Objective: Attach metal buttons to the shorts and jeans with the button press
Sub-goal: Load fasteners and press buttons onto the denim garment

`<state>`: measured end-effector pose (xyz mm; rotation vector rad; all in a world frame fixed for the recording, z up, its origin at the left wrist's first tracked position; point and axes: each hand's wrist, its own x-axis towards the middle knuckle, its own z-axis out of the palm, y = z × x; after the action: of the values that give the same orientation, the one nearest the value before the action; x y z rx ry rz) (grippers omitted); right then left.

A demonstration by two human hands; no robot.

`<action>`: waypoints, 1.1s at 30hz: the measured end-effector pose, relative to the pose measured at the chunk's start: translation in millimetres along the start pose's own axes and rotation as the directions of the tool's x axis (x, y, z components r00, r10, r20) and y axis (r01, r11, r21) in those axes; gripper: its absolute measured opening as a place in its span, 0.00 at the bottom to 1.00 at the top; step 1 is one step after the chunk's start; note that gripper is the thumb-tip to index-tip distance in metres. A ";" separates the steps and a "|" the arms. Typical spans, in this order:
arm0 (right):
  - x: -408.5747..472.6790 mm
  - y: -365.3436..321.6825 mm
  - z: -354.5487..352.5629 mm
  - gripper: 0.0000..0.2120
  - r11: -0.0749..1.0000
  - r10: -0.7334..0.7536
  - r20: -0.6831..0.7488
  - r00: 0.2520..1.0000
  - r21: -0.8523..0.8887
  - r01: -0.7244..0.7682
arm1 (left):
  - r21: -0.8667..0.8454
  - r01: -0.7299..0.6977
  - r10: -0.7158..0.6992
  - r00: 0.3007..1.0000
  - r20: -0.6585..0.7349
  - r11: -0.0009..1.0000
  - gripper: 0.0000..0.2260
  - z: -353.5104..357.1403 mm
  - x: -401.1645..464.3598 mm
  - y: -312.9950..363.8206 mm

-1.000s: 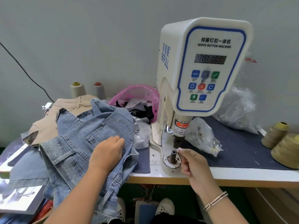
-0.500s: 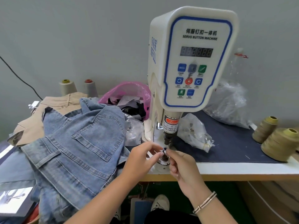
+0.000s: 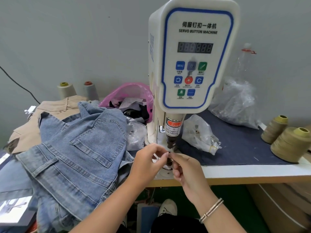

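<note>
Left hand (image 3: pixel 148 163) and right hand (image 3: pixel 185 167) fingertips meet, pinching a small metal button (image 3: pixel 169 152) under the plunger. White button press (image 3: pixel 193 64) reads "SERVO BUTTON MACHINE"; red label: "WARNING, TAKE CARE OF YOUR FINGER".

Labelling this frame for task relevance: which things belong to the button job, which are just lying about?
In the job:
white servo button machine
blue denim garment
left hand and right hand, fingertips together at the die, on a small part
clear bag of metal parts

Lying about:
olive thread cones
pink plastic bag of scraps
beige garment
</note>
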<state>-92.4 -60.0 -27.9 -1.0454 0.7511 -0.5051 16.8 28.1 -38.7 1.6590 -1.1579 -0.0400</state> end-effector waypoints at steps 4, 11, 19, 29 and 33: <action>3.3 -5.2 -18.5 0.07 0.995 -0.077 -0.064 0.995 0.055 0.081 | -0.087 0.101 -0.104 0.994 -0.037 0.991 0.09 0.3 10.9 -0.9; 5.4 3.2 -61.3 0.06 0.997 -0.022 -0.227 0.974 0.070 0.038 | 0.030 0.055 -0.058 0.991 0.117 0.998 0.12 -3.8 21.6 -4.8; 7.2 -4.2 -68.5 0.07 0.996 -0.093 -0.199 0.976 -0.006 0.093 | 0.150 -0.045 0.015 0.980 0.198 0.988 0.04 -17.2 24.9 0.0; 72.4 -102.8 -44.1 0.13 -0.084 -0.332 0.035 0.943 -0.996 0.007 | 0.674 0.080 -0.121 0.993 0.014 0.734 0.07 -45.3 27.9 -41.3; 101.1 -106.3 -28.5 0.17 -0.363 -0.039 -0.110 0.993 -0.925 -0.117 | 0.653 0.135 -0.145 0.989 -0.039 0.745 0.07 -42.1 9.1 -60.8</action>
<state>-50.8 -191.9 28.5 -2.7278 1.3591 0.4890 84.2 50.1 -61.7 2.3727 -1.1187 0.2970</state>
